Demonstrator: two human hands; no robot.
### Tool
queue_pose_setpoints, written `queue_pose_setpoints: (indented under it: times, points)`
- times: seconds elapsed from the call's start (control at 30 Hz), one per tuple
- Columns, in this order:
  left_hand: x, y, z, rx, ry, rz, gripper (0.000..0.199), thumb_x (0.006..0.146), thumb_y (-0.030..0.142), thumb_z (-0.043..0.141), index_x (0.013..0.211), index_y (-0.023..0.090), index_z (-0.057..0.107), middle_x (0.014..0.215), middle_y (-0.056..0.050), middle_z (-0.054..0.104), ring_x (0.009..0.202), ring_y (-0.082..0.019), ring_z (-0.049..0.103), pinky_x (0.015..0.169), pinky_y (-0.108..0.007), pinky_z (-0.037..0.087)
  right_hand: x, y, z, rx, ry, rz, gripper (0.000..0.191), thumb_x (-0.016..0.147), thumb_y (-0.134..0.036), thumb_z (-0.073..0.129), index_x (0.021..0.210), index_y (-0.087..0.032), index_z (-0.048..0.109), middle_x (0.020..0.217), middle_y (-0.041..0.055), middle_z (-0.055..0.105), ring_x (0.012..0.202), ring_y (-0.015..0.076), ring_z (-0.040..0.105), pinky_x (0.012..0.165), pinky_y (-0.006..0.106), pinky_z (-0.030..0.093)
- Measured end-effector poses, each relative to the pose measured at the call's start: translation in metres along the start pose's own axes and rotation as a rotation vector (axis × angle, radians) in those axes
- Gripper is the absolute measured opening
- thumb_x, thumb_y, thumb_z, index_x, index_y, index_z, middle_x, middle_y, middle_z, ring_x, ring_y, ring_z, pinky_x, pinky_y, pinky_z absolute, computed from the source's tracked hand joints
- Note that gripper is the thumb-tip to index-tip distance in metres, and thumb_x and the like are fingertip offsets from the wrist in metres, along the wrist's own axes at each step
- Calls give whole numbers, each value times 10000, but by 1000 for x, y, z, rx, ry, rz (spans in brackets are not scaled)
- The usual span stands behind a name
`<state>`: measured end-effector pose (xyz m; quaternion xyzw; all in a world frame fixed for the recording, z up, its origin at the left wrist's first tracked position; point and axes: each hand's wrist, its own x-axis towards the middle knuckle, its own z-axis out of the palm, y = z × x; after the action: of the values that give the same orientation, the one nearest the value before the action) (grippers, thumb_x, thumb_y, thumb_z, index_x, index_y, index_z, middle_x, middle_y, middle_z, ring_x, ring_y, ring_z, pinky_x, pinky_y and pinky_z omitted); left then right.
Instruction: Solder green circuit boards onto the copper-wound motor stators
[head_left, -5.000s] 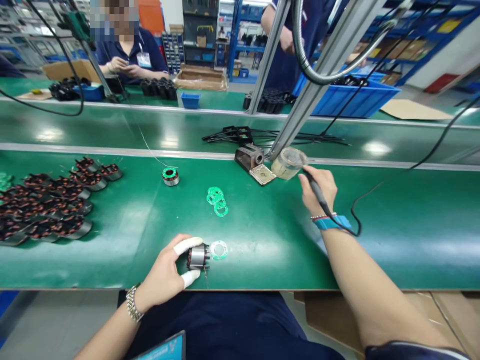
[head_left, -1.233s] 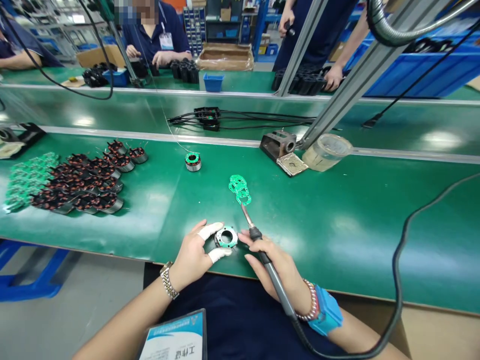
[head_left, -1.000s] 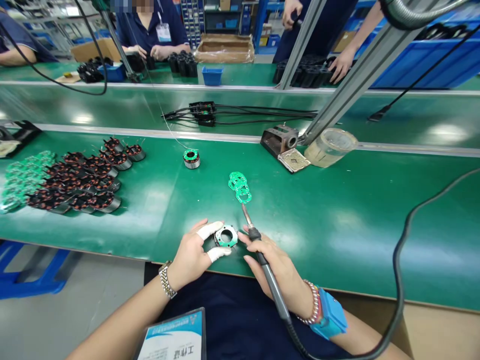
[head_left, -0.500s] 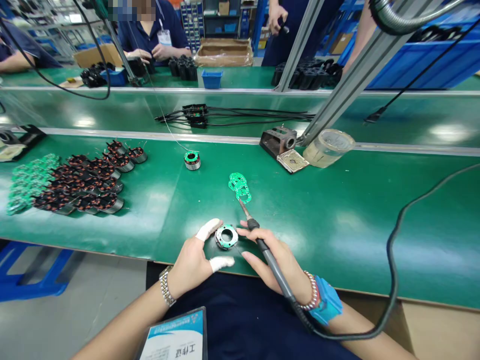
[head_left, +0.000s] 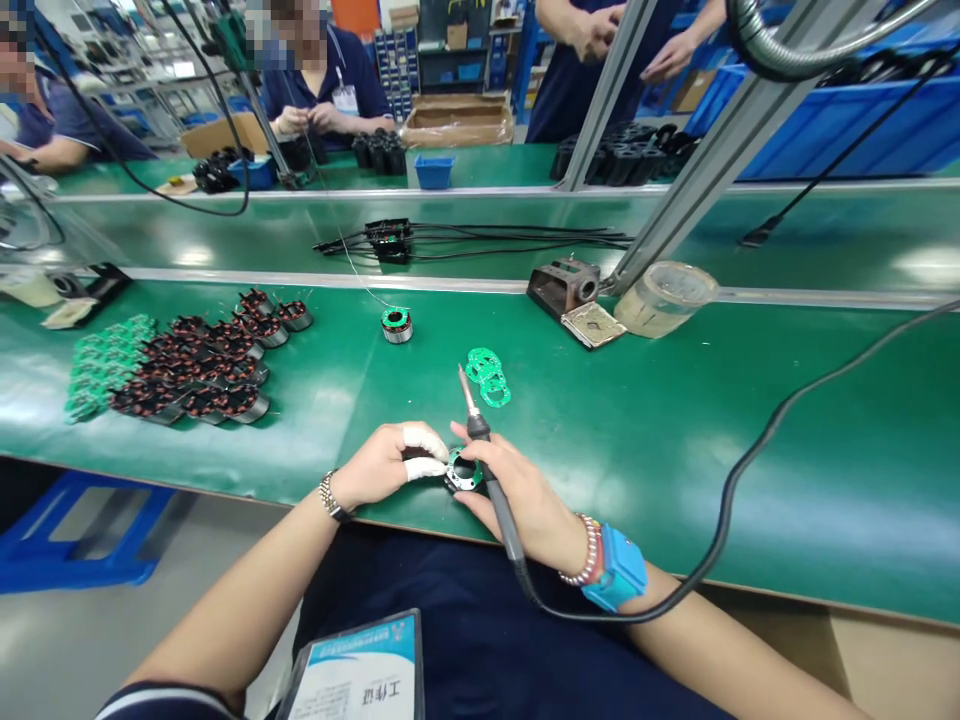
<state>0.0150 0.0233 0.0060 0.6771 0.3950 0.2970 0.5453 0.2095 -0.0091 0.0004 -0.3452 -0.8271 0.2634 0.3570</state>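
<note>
Green-topped stator [head_left: 461, 485] upright, soldering iron [head_left: 502, 505] aslant

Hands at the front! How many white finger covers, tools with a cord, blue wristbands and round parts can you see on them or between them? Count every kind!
White finger covers, on the left hand: 2
Soldering iron, in the right hand: 1
Blue wristband: 1
Round part: 1
Total: 5

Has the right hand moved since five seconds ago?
Yes. The right hand was beside the round tub; now it is to the tub's left and nearer the camera.
</note>
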Motion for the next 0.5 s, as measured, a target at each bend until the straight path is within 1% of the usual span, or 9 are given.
queue_pose_setpoints:
  times: [0.17,0.27,0.33,0.4,0.47,0.5]
  points:
    - [-3,-2,14,-251,68,-182,139,713,258,626,683,134,572,596,9,588,585,-113,558,618,-243,452,-6,7,-9,83,-42,20,362,754,-121,574,1056,-211,398,1242,146,512,1108,208,541,887,347,470]
    - [-2,0,17,-321,90,-240,149,675,250,658,678,129,570,582,15,585,569,-105,553,603,-236,450,-5,4,-13,89,-1,14,382,741,-165,610,1061,-211,407,1207,137,547,1071,209,569,873,340,479]
    - [-1,1,17,-343,86,-262,143,662,234,663,671,128,568,579,18,585,558,-100,550,593,-230,450,-4,0,-16,72,82,21,301,753,-171,606,1008,-215,452,1098,103,617,982,193,615,831,313,498]
    - [0,1,17,-348,79,-275,136,656,221,661,661,129,562,572,19,585,552,-98,551,585,-227,450,-4,-6,-22,44,167,38,142,795,-145,553,908,-218,509,893,47,676,800,154,658,735,263,519]
    - [1,1,16,-342,78,-277,134,652,214,661,655,130,556,564,19,585,551,-100,556,577,-224,449,-5,-13,-31,4,201,47,104,824,-135,513,876,-216,552,701,4,659,615,124,635,624,233,513]
    - [1,1,16,-335,78,-275,134,651,214,660,653,130,555,561,18,584,549,-100,557,572,-222,448,-6,-16,-36,-19,201,36,116,829,-146,511,905,-213,568,653,-2,641,565,120,611,582,234,503]
